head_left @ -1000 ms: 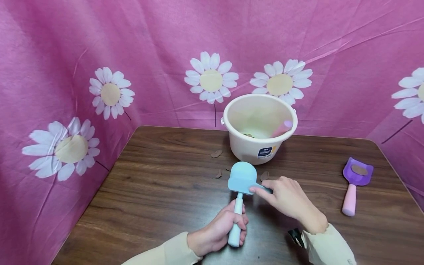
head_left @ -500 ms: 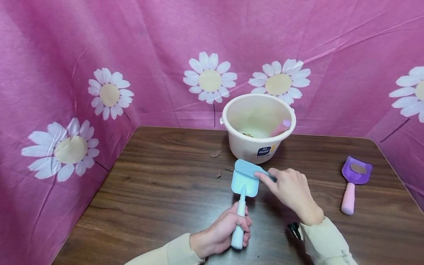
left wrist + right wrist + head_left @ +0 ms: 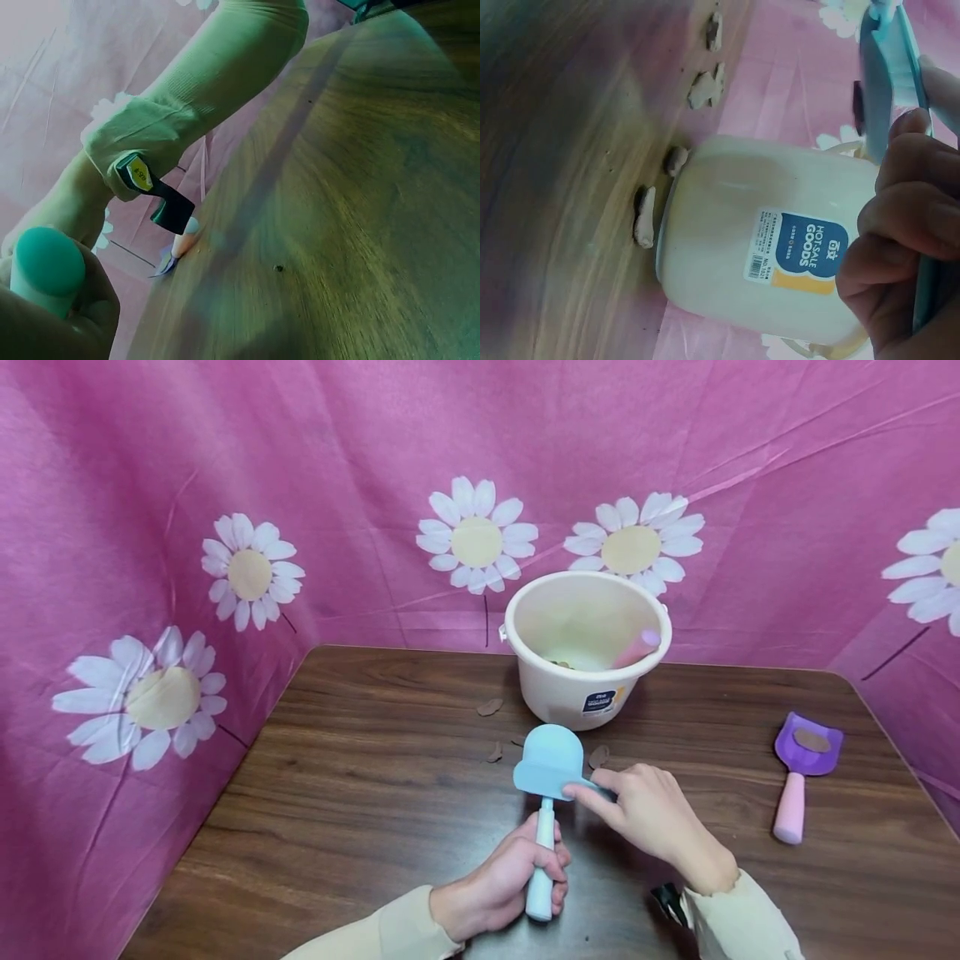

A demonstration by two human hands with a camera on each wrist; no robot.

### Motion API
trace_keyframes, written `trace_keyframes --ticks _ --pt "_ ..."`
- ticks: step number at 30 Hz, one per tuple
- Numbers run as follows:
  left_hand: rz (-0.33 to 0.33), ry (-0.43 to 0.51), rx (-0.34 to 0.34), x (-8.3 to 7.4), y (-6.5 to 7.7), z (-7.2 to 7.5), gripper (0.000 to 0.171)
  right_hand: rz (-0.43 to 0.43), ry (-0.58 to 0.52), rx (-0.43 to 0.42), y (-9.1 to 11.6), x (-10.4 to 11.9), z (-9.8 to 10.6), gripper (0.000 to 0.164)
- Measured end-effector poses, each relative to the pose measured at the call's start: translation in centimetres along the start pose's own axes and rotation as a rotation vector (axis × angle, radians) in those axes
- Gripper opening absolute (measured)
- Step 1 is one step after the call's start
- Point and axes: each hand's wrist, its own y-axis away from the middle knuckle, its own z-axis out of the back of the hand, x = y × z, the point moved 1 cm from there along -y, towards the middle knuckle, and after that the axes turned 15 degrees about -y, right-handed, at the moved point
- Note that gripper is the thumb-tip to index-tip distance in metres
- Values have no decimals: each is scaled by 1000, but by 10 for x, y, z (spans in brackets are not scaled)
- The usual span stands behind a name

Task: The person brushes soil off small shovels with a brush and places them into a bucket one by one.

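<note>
My left hand (image 3: 498,885) grips the pale handle of a light blue toy shovel (image 3: 553,743), whose blade points toward the bucket. In the left wrist view, the end of the shovel's handle (image 3: 51,262) pokes out of the fist. Between curled fingers and thumb, my right hand (image 3: 656,814) holds a second light blue tool (image 3: 592,783), flat-bladed. Its blade lies across the shovel's near part; the hand hides the tool's exact kind. A small dark piece (image 3: 859,109) shows against the blue blade. Brown leaf-like pieces (image 3: 490,707) lie around the shovel on the table.
A cream bucket (image 3: 570,697) stands behind the shovel, with a pink handle (image 3: 637,649) and some small bits inside. At the right, a purple shovel (image 3: 825,763) with a pink handle bears a brown piece (image 3: 812,741). Pink daisy-printed cloth (image 3: 360,460) surrounds the wooden table (image 3: 337,793).
Half a second ago the right-hand tool's blade was over the shovel's far end; now it is back near the handle, as one second ago. The left hand has barely moved.
</note>
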Motion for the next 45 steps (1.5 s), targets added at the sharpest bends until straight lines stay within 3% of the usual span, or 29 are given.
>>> trace_keyframes --ticks 8,16,24,32,39,45 --pt "29 0 -4 0 4 -4 42 -32 52 -70 -2 -5 4 49" --pt "26 17 -11 3 5 -7 43 -123 109 -241 -8 -15 8 52" --pt "23 8 -31 9 2 -5 44 -194 126 -273 -8 -22 12 49" --pt "-29 -125 -153 7 -3 0 29 -255 20 -317 -6 -22 20 37" --pt "-100 -269 -283 6 -7 5 29 -284 -31 -329 -5 -20 25 31" --pt "-141 -260 -289 7 -8 8 36 -279 -48 -323 -4 -17 29 37"
